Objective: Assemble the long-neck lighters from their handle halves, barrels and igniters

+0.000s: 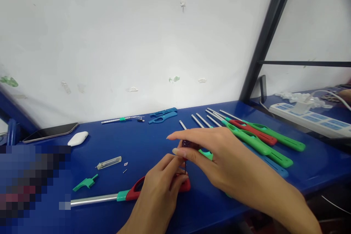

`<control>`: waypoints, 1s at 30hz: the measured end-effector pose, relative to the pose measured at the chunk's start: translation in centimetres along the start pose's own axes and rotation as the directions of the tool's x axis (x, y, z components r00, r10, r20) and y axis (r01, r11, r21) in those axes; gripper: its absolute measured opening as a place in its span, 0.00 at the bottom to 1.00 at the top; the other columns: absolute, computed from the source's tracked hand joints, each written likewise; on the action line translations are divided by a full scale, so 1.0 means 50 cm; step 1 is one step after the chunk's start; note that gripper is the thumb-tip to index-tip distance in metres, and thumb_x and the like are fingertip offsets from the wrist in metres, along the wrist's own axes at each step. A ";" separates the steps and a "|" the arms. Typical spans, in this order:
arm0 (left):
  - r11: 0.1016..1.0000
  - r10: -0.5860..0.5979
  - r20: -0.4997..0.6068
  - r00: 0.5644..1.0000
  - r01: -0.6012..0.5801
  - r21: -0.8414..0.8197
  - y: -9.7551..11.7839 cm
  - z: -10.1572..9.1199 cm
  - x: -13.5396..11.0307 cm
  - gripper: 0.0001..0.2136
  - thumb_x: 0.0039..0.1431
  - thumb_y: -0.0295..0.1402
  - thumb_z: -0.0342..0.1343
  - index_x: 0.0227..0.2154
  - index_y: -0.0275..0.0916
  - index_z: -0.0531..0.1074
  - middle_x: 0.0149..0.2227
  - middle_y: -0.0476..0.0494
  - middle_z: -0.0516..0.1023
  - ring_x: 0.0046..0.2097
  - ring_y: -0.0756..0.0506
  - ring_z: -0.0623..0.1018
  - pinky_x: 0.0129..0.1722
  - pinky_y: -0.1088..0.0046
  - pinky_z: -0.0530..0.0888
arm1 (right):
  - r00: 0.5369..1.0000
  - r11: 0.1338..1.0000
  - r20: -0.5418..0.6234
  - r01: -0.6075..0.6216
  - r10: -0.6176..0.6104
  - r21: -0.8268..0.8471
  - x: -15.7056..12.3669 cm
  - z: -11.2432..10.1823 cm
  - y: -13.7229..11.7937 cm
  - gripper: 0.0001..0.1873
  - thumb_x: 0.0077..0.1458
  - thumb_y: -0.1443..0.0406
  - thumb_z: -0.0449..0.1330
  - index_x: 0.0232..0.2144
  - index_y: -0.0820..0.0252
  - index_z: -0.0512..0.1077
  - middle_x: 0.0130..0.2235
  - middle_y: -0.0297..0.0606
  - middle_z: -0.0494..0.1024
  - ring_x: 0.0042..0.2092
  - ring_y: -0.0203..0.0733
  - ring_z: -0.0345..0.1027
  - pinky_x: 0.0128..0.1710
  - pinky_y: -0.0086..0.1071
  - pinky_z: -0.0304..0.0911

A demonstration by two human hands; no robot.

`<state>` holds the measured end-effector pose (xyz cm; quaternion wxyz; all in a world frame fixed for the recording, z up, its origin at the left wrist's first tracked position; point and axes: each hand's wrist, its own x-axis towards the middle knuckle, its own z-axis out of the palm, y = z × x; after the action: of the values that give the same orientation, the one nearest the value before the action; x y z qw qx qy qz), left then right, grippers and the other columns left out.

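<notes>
My left hand [160,186] is closed over the handle of a red long-nosed lighter [133,191], which lies on the blue table with its metal tube pointing left. In my right hand [219,150], a screwdriver [185,167] with a dark handle stands upright, gripped between thumb and fingers. Its thin shaft reaches down to the handle's right end, beside my left fingertips, which hide the tip. Left of the lighter are a green trigger piece [86,182], a clear fuel tube [109,162] and tiny loose parts [125,167].
Several assembled lighters [255,140] lie at right, partly behind my right hand. Blue handle shells [163,116] and a metal tube with wires [112,120] lie near the wall. A phone [52,132] and white earbud case [78,138] are at left; a power strip [315,119] is at far right.
</notes>
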<state>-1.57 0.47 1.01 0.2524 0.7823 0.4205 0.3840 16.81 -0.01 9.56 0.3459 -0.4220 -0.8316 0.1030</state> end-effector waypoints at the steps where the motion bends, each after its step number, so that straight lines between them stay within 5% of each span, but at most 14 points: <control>1: 1.000 0.009 0.005 1.000 -0.009 0.009 -0.001 -0.001 -0.001 0.11 0.64 0.21 0.54 0.39 0.45 0.75 0.40 0.53 0.80 0.37 0.50 0.83 0.39 0.77 0.79 | 1.000 1.000 0.009 -0.006 0.006 0.001 -0.001 0.000 0.001 0.13 0.73 0.61 0.58 0.55 0.43 0.78 0.47 0.17 0.86 0.48 0.31 0.80 0.45 0.24 0.67; 9: 0.932 0.121 0.022 0.992 -0.121 0.341 -0.025 -0.023 -0.045 0.15 0.69 0.32 0.57 0.57 0.49 0.75 0.59 0.43 0.79 0.56 0.37 0.81 0.54 0.56 0.81 | 0.997 0.996 0.060 -0.052 0.048 0.071 0.000 -0.007 0.002 0.09 0.71 0.63 0.60 0.48 0.41 0.79 0.43 0.14 0.86 0.42 0.28 0.80 0.41 0.23 0.66; 17: 0.903 0.087 0.125 0.988 -0.131 0.408 -0.055 -0.023 -0.070 0.15 0.70 0.30 0.60 0.55 0.52 0.76 0.50 0.47 0.81 0.49 0.41 0.82 0.50 0.60 0.82 | 0.999 0.996 0.049 -0.017 0.022 -0.086 0.005 0.007 0.008 0.03 0.70 0.57 0.63 0.44 0.42 0.77 0.38 0.20 0.83 0.37 0.35 0.75 0.38 0.31 0.64; 23: 0.884 0.142 0.101 0.985 -0.172 0.434 -0.055 -0.024 -0.081 0.15 0.69 0.27 0.60 0.55 0.46 0.77 0.49 0.44 0.82 0.47 0.40 0.82 0.47 0.59 0.83 | 0.996 0.999 0.085 0.027 -0.024 -0.037 -0.013 0.001 0.020 0.24 0.75 0.67 0.52 0.65 0.35 0.68 0.58 0.21 0.81 0.57 0.34 0.75 0.54 0.29 0.67; 27: 0.894 0.094 0.125 0.988 -0.139 0.427 -0.046 -0.024 -0.080 0.15 0.70 0.27 0.58 0.56 0.44 0.76 0.50 0.42 0.81 0.48 0.38 0.80 0.49 0.56 0.82 | 0.998 0.999 0.057 -0.006 0.009 -0.049 -0.001 0.001 0.013 0.09 0.74 0.63 0.56 0.48 0.43 0.76 0.45 0.24 0.84 0.44 0.36 0.79 0.43 0.28 0.69; 30: 0.896 0.070 0.152 0.986 -0.129 0.424 -0.039 -0.025 -0.077 0.15 0.71 0.28 0.57 0.57 0.42 0.76 0.51 0.40 0.80 0.50 0.36 0.79 0.51 0.52 0.81 | 1.000 0.991 0.030 -0.004 0.008 -0.137 0.008 0.012 0.010 0.10 0.74 0.58 0.57 0.42 0.48 0.78 0.42 0.30 0.83 0.40 0.40 0.78 0.39 0.33 0.68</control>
<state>-4.86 -1.69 -1.15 0.0799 0.8631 0.4367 0.2407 16.59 0.68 9.08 0.3029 -0.4458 -0.8407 0.0532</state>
